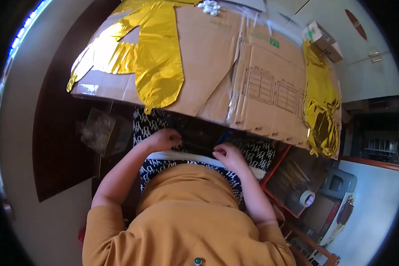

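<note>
Over my lap, my left hand (165,140) is closed, fingers curled inward below the front edge of the cardboard surface. Whatever it may hold does not show against the dark background. Across from it, my right hand (229,156) is closed in a pinch, and what is between its fingertips is too small to make out. Just beyond its fingers is a small blue thing (224,138). A white strip (181,155) runs across my black-and-white patterned trousers (252,153), below both hands.
Gold foil balloons, lying flat (160,57) and crumpled (322,97), drape over the cardboard surface (208,57). White balls (209,7) and a small box (323,41) sit toward its far side. At right, a red-edged tray (265,182) holds thin sticks and a tape roll (307,198).
</note>
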`<action>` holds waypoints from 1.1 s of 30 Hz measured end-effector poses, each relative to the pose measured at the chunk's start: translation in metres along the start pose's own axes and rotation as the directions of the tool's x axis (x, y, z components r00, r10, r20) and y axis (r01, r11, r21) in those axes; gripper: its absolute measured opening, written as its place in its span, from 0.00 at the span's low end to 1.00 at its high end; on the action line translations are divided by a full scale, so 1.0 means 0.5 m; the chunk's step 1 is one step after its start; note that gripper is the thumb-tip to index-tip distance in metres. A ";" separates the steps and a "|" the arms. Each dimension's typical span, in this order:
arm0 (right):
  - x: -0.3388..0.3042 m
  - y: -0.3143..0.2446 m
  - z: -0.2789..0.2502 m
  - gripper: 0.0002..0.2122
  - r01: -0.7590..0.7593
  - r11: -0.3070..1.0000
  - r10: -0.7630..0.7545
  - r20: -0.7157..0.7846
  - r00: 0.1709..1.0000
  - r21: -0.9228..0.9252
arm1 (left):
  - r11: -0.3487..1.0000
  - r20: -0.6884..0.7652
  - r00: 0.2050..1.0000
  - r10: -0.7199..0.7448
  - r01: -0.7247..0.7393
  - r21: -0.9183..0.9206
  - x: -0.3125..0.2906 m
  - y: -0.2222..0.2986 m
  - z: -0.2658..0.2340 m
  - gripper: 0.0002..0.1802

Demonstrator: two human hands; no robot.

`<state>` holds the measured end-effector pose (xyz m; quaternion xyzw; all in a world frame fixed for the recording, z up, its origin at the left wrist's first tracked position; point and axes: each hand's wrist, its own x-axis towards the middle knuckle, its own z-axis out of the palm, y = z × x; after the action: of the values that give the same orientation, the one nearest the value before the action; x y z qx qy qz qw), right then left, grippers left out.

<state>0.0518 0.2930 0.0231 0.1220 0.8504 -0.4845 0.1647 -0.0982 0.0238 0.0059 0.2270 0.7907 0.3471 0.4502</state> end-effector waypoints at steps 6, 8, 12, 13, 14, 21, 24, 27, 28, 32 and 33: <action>0.036 0.008 0.037 0.13 0.084 0.996 -0.082 0.175 0.981 -0.005 | 0.970 0.068 0.996 0.050 -0.064 0.236 -0.017 0.038 0.031 0.17; 0.050 0.007 0.050 0.14 0.094 0.995 -0.084 0.229 0.970 -0.035 | 0.950 0.094 0.994 0.048 -0.075 0.303 -0.019 0.044 0.044 0.16; 0.079 0.019 0.079 0.13 0.052 0.998 -0.056 0.350 0.935 0.022 | 0.948 0.080 0.991 0.111 -0.130 0.291 0.012 0.008 0.062 0.14; 0.085 0.017 0.085 0.13 0.051 0.998 -0.056 0.361 0.931 0.024 | 0.953 0.052 0.990 0.134 -0.143 0.267 0.014 0.009 0.059 0.13; 0.088 0.015 0.090 0.12 0.050 0.998 -0.055 0.371 0.927 0.025 | 0.969 0.020 0.991 0.130 -0.131 0.209 0.015 0.009 0.057 0.13; 0.089 -0.026 0.089 0.11 0.107 0.984 -0.139 0.243 0.960 0.141 | 0.998 -0.111 0.992 0.063 -0.064 -0.013 0.003 0.038 0.029 0.11; 0.089 -0.028 0.086 0.09 0.100 0.980 -0.135 0.200 0.971 0.173 | 0.990 -0.177 0.974 0.141 -0.142 0.007 0.008 0.030 0.031 0.12; 0.088 -0.039 0.079 0.08 0.090 0.980 -0.120 0.162 0.979 0.180 | 0.991 -0.201 0.978 0.061 -0.084 -0.105 0.010 0.040 0.027 0.13; 0.088 -0.039 0.077 0.09 0.103 0.979 -0.130 0.146 0.981 0.178 | 0.986 -0.198 0.980 0.021 -0.053 -0.157 0.009 0.049 0.025 0.13; 0.088 -0.053 0.057 0.08 0.142 0.981 -0.157 0.114 0.981 0.135 | 0.980 -0.122 0.973 0.195 -0.197 -0.005 -0.005 0.068 0.019 0.11; 0.087 -0.051 0.057 0.08 0.140 0.978 -0.158 0.111 0.981 0.152 | 0.978 -0.071 0.975 0.208 -0.206 0.039 0.001 0.059 0.020 0.11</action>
<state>0.0070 0.2574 0.0121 0.0394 0.8084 -0.5619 0.1706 -0.0883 0.0467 0.0245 0.3021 0.7844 0.3879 0.3781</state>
